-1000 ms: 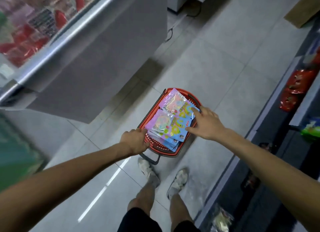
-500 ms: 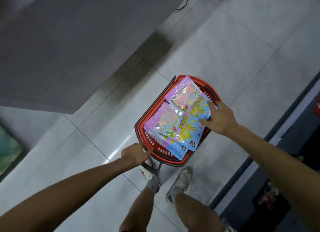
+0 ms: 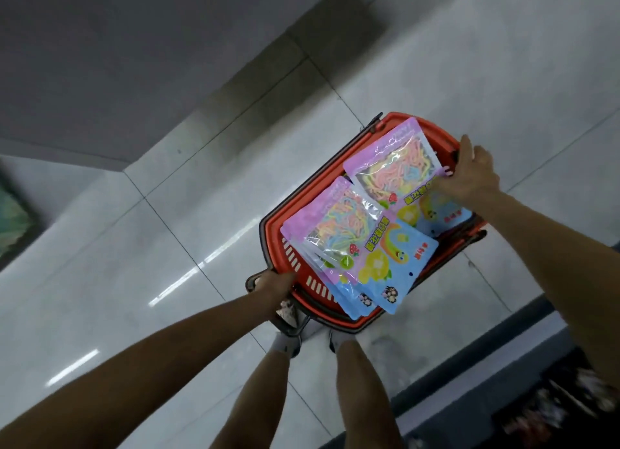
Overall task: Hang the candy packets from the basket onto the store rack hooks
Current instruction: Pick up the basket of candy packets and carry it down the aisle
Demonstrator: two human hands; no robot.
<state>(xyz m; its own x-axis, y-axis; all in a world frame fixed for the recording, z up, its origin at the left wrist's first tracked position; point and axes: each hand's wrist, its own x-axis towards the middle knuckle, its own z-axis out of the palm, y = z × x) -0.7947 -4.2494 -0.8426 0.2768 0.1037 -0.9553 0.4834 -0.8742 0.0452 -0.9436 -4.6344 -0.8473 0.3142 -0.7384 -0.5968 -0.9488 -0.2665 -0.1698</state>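
I see a dim, greyish feed. Overhead light leaves streaky glare on the glossy floor tiles (image 3: 188, 274) and on the candy packets (image 3: 396, 167). The lower-right corner smears with motion blur; edges bend wide-angle.

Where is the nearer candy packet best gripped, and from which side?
Probably pinch the nearer candy packet by its blue bottom end, from the person's side: it lies flat but juts over the basket's near rim, leaving room underneath.
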